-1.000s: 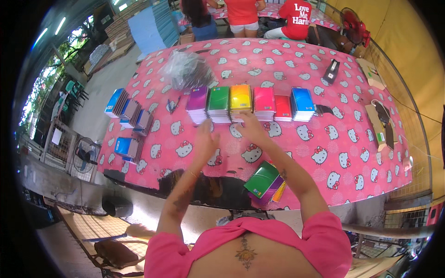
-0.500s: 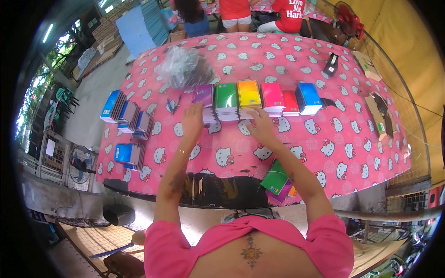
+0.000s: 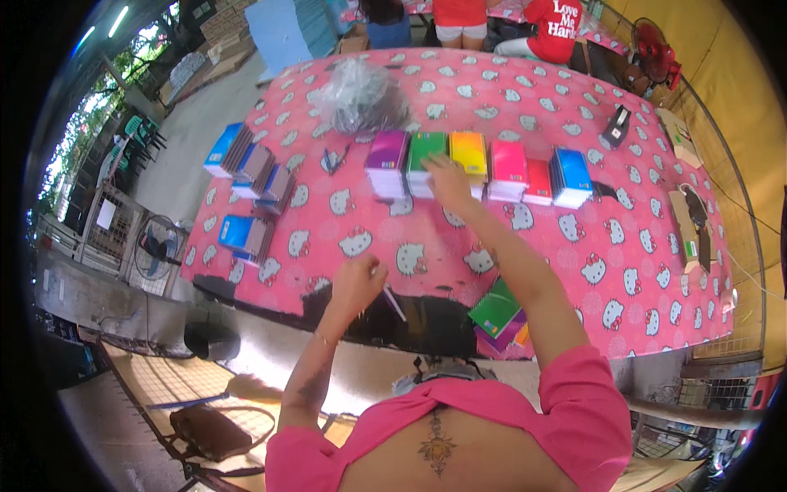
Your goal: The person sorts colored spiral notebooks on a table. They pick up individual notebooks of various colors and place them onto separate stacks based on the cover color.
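Note:
A row of notebook stacks lies across the pink patterned table (image 3: 574, 271): purple (image 3: 385, 156), green (image 3: 426, 148), yellow (image 3: 469, 149), pink (image 3: 508, 162), red (image 3: 539, 176) and blue (image 3: 571, 172). My right hand (image 3: 447, 179) reaches out and rests with fingers spread on the front of the green and yellow stacks. My left hand (image 3: 357, 283) is curled in a fist near the table's near edge, and a thin pen-like stick (image 3: 393, 303) pokes out of it.
A crumpled clear plastic bag (image 3: 361, 94) sits behind the row. Blue-covered notebook piles (image 3: 246, 164) lie at the left. Green and purple notebooks (image 3: 498, 316) hang at the near edge. A black item (image 3: 616, 127), cardboard boxes (image 3: 687, 230), a fan (image 3: 156, 246), and people at the far end.
My left hand has drawn back from the stacks to the near edge and closed. My right hand stayed at the row, shifting onto the green and yellow stacks.

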The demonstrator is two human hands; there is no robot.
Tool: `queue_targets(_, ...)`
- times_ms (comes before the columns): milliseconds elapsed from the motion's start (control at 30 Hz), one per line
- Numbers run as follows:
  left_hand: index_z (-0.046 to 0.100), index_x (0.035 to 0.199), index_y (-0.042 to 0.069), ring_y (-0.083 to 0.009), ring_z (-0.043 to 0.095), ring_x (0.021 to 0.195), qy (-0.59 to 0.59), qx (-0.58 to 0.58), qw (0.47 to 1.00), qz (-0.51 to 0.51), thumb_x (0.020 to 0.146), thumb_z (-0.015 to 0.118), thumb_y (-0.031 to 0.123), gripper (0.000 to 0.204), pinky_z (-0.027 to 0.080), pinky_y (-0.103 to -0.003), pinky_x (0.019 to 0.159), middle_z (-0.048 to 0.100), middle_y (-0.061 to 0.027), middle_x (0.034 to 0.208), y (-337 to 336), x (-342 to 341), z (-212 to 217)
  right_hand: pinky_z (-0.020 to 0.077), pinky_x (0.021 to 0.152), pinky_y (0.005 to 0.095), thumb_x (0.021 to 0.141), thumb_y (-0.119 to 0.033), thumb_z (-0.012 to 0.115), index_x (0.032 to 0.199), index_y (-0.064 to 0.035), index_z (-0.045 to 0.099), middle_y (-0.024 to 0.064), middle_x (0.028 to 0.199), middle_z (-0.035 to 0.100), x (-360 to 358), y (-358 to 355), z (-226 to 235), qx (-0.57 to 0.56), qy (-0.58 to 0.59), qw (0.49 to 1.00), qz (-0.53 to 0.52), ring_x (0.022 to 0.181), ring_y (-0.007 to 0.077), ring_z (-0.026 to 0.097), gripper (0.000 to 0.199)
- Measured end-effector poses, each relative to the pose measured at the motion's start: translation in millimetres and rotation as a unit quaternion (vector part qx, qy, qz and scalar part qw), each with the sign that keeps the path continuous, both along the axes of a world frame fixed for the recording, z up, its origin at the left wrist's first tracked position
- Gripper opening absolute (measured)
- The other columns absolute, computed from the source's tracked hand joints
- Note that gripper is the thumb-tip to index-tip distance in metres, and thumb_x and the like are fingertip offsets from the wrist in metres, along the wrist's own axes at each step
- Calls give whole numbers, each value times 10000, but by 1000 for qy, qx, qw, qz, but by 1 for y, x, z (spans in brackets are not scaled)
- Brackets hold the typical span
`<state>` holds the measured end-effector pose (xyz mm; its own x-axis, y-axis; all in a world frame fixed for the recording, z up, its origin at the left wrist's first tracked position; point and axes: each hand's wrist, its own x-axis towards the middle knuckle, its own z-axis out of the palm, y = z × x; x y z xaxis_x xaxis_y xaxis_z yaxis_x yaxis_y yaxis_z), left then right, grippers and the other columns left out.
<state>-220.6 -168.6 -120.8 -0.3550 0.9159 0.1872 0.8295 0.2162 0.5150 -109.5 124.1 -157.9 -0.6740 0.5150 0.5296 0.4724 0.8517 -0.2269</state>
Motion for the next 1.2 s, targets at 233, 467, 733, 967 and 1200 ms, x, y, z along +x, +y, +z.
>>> queue_targets(233,448,1365,29,-406,580,1026,122,-52,990,-54,838,724,352,677,483,-472,846,590,-231,1111,7,43,-61,443,980,500,763,-183,717,1206,-107,647,172,1333,553,101,-16,15,-64,96,992,58,1215,357,543,456)
queue_targets(467,492,1304,0,-387,548,1037,34,-39,996,76,788,769,384,700,456,-471,877,568,-213,1093,3,65,-85,425,1005,508,765,-194,729,1217,-114,638,205,1328,542,209,14,-2,-46,75,992,-95,1229,383,518,468)
queue_targets(733,588,1182,19,-343,587,986,-30,98,993,62,748,820,345,591,473,-441,837,619,-162,1033,-4,64,-99,406,1016,496,745,-183,742,1253,-77,597,182,1315,530,149,18,-5,4,90,992,-84,1237,355,495,539)
queue_targets(967,609,1179,16,-283,583,866,-61,137,985,85,736,838,332,591,474,-399,757,609,-127,922,-9,60,-102,401,1012,475,833,-195,693,1238,-72,609,135,1328,560,75,22,3,46,21,997,-51,1257,330,496,432)
queue_targets(1200,623,1183,17,-281,598,875,-59,124,987,80,734,840,326,587,480,-393,764,630,-125,945,-2,62,-99,513,734,452,887,-160,627,1066,-73,661,145,842,679,96,50,23,-86,185,977,-56,834,302,666,202)
